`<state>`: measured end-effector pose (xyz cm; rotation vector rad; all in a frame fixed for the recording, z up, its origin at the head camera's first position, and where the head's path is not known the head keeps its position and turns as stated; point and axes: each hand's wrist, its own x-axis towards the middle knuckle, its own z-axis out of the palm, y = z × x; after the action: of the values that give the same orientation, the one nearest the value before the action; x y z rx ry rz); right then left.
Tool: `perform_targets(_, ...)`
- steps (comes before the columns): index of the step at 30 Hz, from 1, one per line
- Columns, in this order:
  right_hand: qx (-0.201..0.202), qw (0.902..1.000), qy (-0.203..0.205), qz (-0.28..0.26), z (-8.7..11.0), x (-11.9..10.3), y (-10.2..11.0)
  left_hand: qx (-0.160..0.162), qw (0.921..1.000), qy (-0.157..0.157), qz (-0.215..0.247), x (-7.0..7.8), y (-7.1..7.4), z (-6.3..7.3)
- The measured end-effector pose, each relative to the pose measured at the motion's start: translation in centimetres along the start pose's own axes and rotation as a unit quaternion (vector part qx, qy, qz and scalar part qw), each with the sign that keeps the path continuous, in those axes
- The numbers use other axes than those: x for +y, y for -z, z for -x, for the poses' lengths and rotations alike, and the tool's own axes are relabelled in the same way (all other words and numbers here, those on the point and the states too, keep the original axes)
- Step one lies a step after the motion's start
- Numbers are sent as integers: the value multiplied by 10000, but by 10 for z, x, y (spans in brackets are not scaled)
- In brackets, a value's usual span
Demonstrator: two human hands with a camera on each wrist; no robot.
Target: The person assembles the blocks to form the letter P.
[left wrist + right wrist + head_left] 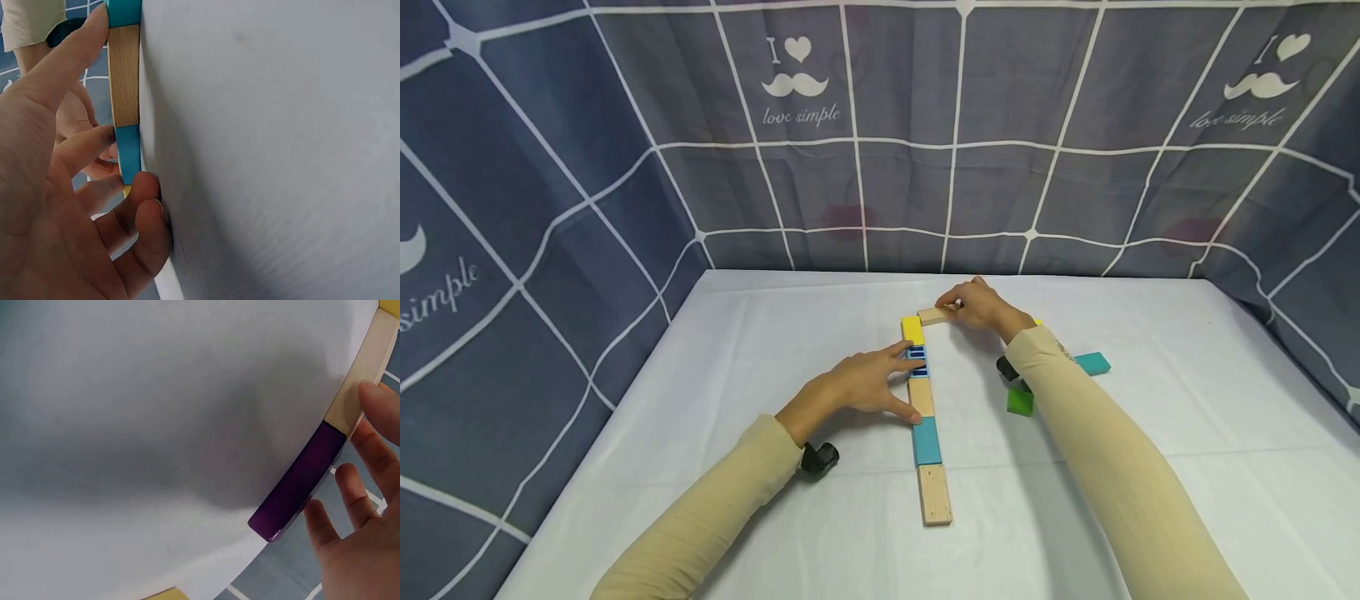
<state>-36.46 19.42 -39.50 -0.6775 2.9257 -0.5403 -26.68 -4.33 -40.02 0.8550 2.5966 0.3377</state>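
A row of wooden blocks runs lengthwise over the table: a yellow block, a blue patterned block, a plain block, a teal block and another plain block at the near end. My left hand lies along its left side with spread fingers, the thumb touching where plain meets teal. At the far end, my right hand pinches a plain block that extends rightward from the yellow one. A purple block adjoins it under the right fingers, hidden in the head view.
Right of the row lie a green block and a teal block, partly behind the right forearm. A bit of yellow shows beside the right sleeve. A grey checked curtain stands behind the white table.
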Motion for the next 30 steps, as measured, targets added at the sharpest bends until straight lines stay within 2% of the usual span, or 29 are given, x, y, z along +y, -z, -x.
perform_targets(6,51,9995,-206,-219,2,2,-3,28,10000,-4,32,-1,-2,-1)
perform_targets(11,141,9993,-176,-309,3,5,-4,25,10000,4,89,-1,-2,-1)
perform_targets(17,563,9962,-8,-660,9,10,2,13,9999,12,139,0,-1,-1)
perform_targets(21,748,9941,-94,-775,15,19,8,32,9998,5,190,0,0,-1)
perform_targets(30,480,9945,-666,-644,27,47,9,59,9996,-54,260,-1,-2,-2)
